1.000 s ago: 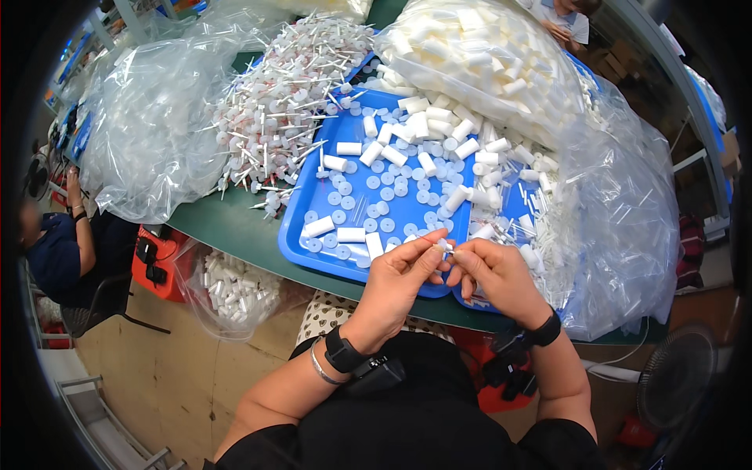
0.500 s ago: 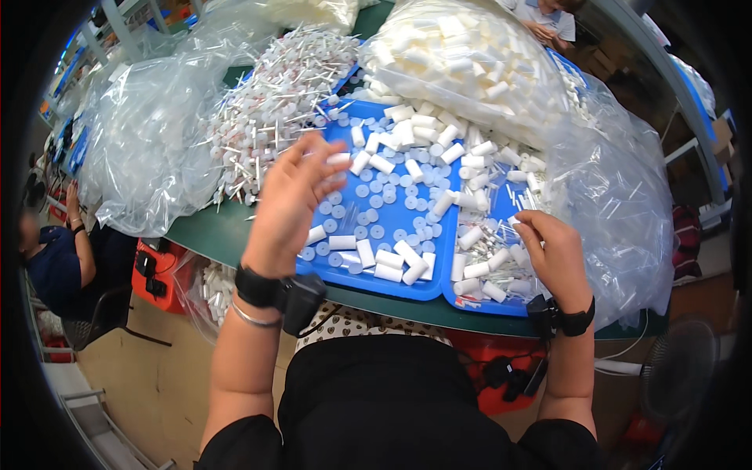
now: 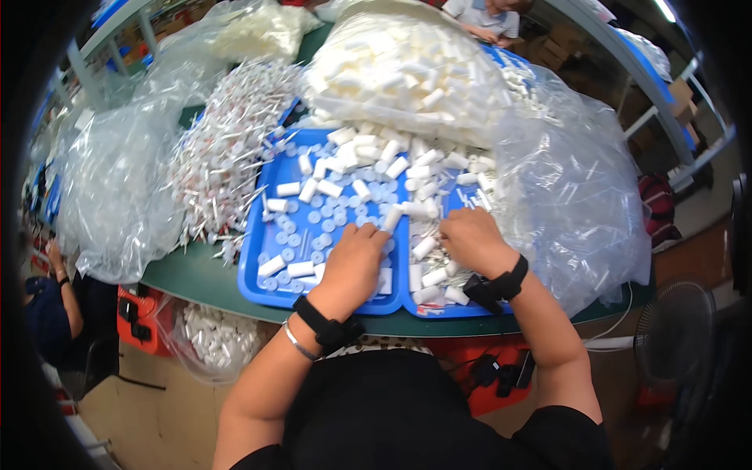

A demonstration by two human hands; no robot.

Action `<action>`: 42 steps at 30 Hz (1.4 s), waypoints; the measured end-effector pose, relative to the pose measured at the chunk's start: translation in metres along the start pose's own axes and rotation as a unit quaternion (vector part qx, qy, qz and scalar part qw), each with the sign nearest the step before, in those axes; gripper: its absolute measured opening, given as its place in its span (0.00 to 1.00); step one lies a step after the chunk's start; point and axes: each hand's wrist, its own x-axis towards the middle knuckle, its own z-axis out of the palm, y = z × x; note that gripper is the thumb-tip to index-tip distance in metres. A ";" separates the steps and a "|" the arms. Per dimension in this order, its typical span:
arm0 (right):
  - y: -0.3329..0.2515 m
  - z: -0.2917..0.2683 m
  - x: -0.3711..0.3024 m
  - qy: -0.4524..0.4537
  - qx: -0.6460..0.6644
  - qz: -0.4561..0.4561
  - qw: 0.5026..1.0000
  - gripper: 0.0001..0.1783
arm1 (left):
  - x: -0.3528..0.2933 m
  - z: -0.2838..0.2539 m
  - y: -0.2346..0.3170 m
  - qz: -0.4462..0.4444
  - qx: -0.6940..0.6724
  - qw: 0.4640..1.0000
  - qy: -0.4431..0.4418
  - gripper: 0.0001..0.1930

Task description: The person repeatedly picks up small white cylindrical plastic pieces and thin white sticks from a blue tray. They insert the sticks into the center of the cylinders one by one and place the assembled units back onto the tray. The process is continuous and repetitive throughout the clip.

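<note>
My left hand (image 3: 356,254) is over the right part of a blue tray (image 3: 249,258) holding white cylinders and translucent discs. Its fingers curl downward and are closed, and the fingertips are hidden from me. Just beyond them a white cylinder (image 3: 392,218) leans near the tray's right edge. My right hand (image 3: 474,239) hovers over a second blue tray (image 3: 439,312), its thumb and fingers pinched together. Whatever sits in that pinch is too small or covered to make out. Thin clear sticks (image 3: 453,202) and more cylinders (image 3: 433,276) lie around it.
A large clear bag of white cylinders (image 3: 407,70) stands behind the trays. On the left is a heap of thin white sticks with discs (image 3: 227,141) beside a crumpled plastic bag (image 3: 117,188). Another plastic bag (image 3: 572,180) lies right. Co-workers sit at far left and at back.
My left hand has come down from the tray's upper left to its lower right, fingers curling in. My right hand has moved left and inward. The whole view has shifted.
</note>
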 end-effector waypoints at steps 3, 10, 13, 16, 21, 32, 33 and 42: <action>0.003 -0.014 0.000 -0.012 0.097 0.019 0.995 0.03 | -0.001 0.006 -0.002 0.000 -0.001 1.000 0.019 0.11; 0.011 -0.026 -0.009 0.063 0.241 0.043 0.968 0.11 | -0.005 -0.001 -0.008 -0.051 -0.029 0.995 0.078 0.08; 0.008 -0.029 -0.011 0.088 0.280 0.055 0.954 0.11 | -0.002 -0.010 -0.011 -0.087 -0.121 0.984 0.099 0.07; 0.002 -0.033 -0.013 0.076 0.316 0.090 0.941 0.11 | -0.003 -0.017 -0.019 -0.166 -0.275 0.943 0.084 0.07; 0.002 -0.033 -0.018 0.141 0.277 0.029 0.950 0.10 | -0.013 -0.032 -0.012 -0.276 -0.569 0.773 0.054 0.11; -0.064 -0.068 -0.034 0.166 0.251 -0.028 0.953 0.06 | -0.035 -0.011 0.019 -0.295 -0.798 0.525 -0.029 0.19; -0.066 -0.064 -0.033 0.186 0.250 -0.041 0.949 0.06 | -0.036 -0.011 0.020 -0.297 -0.806 0.511 -0.029 0.19; -0.068 -0.057 -0.031 0.228 0.180 -0.073 0.954 0.07 | -0.038 -0.010 0.016 -0.295 -0.835 0.464 -0.029 0.18</action>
